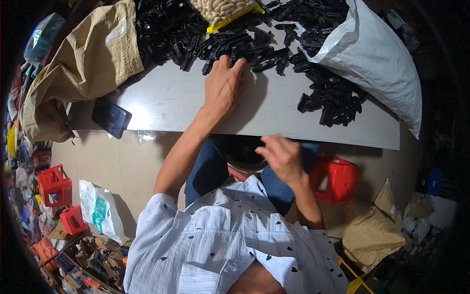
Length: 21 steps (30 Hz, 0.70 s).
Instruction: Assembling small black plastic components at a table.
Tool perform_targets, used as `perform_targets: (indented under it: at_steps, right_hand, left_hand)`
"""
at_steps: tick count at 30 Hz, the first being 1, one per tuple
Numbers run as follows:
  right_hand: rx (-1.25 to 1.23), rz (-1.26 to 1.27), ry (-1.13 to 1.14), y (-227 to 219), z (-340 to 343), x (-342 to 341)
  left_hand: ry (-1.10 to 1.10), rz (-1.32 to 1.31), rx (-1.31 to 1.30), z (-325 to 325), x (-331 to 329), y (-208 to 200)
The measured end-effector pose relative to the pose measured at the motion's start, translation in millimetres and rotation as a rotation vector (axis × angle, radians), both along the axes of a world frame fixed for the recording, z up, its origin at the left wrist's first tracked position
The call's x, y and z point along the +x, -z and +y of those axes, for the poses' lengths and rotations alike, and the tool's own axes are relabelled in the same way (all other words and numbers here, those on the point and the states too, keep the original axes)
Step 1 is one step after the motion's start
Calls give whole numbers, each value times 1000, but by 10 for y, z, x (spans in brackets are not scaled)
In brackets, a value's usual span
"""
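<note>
My left hand (223,87) reaches over the table (171,100) to the near edge of a heap of small, long black plastic parts (237,45). Its fingers bend down among the parts; their tips are hidden, so a grip cannot be made out. Closer to me, my right hand (283,158) hovers over my lap by the table's front edge. It is slightly smeared by motion, with thumb and forefinger apart and nothing visible between them. Under it, between my knees, is a dark round container (245,153), partly hidden.
A clear bag of peanuts (223,11) lies on the heap. A white woven sack (372,59) spills black parts (335,100) at right. A brown sack (88,63) and a phone (111,117) lie at left. Red stools (338,179) stand on the floor.
</note>
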State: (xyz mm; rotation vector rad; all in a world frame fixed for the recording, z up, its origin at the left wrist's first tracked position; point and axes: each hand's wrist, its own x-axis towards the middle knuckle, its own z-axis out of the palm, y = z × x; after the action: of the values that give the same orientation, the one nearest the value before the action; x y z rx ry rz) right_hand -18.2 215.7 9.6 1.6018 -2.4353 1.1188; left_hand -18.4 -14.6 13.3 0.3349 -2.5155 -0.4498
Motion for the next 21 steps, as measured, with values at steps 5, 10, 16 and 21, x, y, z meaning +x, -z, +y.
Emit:
perform_targets:
  at_steps: [5, 10, 16, 21]
  right_hand:
    - [118, 250, 402, -335, -58, -496]
    - [373, 380, 570, -176, -213, -666]
    - [339, 294, 498, -184, -324, -701]
    - [269, 124, 424, -198, -316, -822]
  left_hand:
    - [28, -47, -85, 3, -17, 124]
    - [34, -62, 189, 52, 49, 114]
    - [41, -38, 213, 77, 200, 31]
    - [-61, -93, -61, 103, 73, 34]
